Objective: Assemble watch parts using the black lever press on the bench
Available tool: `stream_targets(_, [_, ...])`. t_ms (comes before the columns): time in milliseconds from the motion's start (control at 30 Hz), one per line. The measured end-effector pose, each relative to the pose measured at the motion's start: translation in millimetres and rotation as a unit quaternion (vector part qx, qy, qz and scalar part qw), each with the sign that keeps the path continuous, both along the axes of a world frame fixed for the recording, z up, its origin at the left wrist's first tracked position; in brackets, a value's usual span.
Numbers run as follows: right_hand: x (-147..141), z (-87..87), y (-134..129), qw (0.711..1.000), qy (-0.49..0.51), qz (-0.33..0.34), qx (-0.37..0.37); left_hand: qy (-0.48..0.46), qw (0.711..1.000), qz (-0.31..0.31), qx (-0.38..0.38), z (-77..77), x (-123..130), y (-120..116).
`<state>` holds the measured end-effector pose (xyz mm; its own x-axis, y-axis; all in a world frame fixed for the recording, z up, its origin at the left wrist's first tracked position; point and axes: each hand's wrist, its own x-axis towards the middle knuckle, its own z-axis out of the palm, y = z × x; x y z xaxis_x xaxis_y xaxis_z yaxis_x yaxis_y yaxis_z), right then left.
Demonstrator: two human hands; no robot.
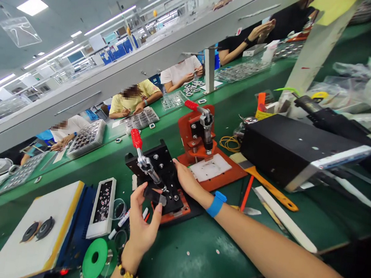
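A black toggle-clamp fixture (156, 164) with a red handle (136, 138) stands on an orange-red base in front of me. My left hand (143, 222), wearing a beaded bracelet, is at its near side. Its thumb and fingers close on a small dark, partly see-through piece (162, 199) under the clamp's tip. My right hand (186, 178), with a blue wristband, grips the fixture's right edge; its fingertips are hidden behind the plate. Behind stands a second, orange-red toggle-clamp fixture (194, 129) with a white pad (210, 167) on its base.
To the right are a black box (296, 149), a brush (271, 188) and a white strip (286, 218). At left are a white-topped plate (48, 204) bearing two black discs, a white tray (107, 219) of small parts and a green spool (95, 256). Co-workers sit across the bench.
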<state>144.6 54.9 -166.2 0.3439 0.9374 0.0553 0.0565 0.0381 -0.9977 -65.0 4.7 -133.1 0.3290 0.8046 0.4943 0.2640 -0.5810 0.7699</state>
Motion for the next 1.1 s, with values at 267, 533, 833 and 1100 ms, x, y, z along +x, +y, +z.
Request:
stream_targets(267, [0,-2.9,1,1.0,0.0,0.001,-0.007,-0.068,0.998,0.012,-0.015,3.5,4,1])
stream_targets(533, [3,-10.9,2,1.0,0.002,0.018,0.024,-0.101,0.99,0.057,-0.08,5.8,6,7])
stream_targets(833, [4,-15.8,2,0.999,-0.01,0.025,0.044,-0.131,0.981,0.105,-0.093,0.4,5,8])
stream_targets(1100, [3,-14.0,0,0.999,-0.021,0.019,0.032,-0.122,0.98,0.112,-0.112,-4.0,4,15])
